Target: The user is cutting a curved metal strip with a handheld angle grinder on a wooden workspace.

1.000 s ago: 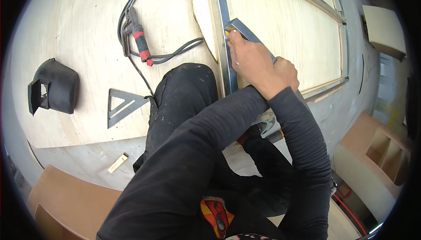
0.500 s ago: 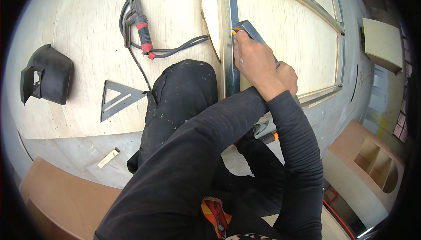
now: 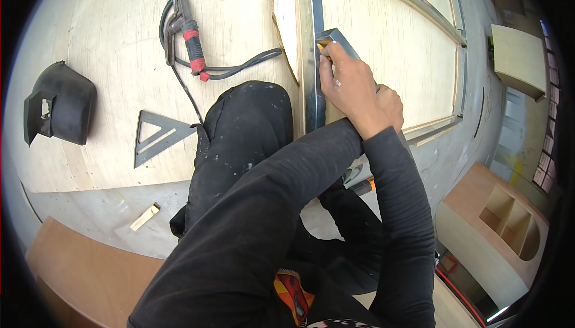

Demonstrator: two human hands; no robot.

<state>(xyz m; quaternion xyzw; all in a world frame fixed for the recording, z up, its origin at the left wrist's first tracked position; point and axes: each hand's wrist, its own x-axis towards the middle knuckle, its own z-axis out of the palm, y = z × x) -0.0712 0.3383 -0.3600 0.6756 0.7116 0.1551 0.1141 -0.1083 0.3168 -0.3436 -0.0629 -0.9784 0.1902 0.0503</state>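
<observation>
My right hand (image 3: 350,85) crosses over my left wrist, its fingers closed in a pinch on a thin yellow-orange thing (image 3: 323,45), mostly hidden, whose kind I cannot make out. Under it, my left hand (image 3: 391,105) is partly covered, with its fingers wrapped round a square steel tube (image 3: 346,41). The tube slants across, its end lying at a long dark steel bar (image 3: 316,13) of the frame. The steel frame (image 3: 413,5) rests on pale plywood, right of my bent knee.
On the plywood sheet (image 3: 108,4) at left lie a red-and-black welding electrode holder (image 3: 194,49) with its cable, a grey triangular square (image 3: 159,136) and a black welding mask (image 3: 69,103). A wood scrap (image 3: 145,216) is on the floor. Wooden cabinets (image 3: 479,232) stand at right.
My right index finger and thumb have shifted slightly, showing more of the gap between them. The whole view has moved a little; the tube stays by the bar.
</observation>
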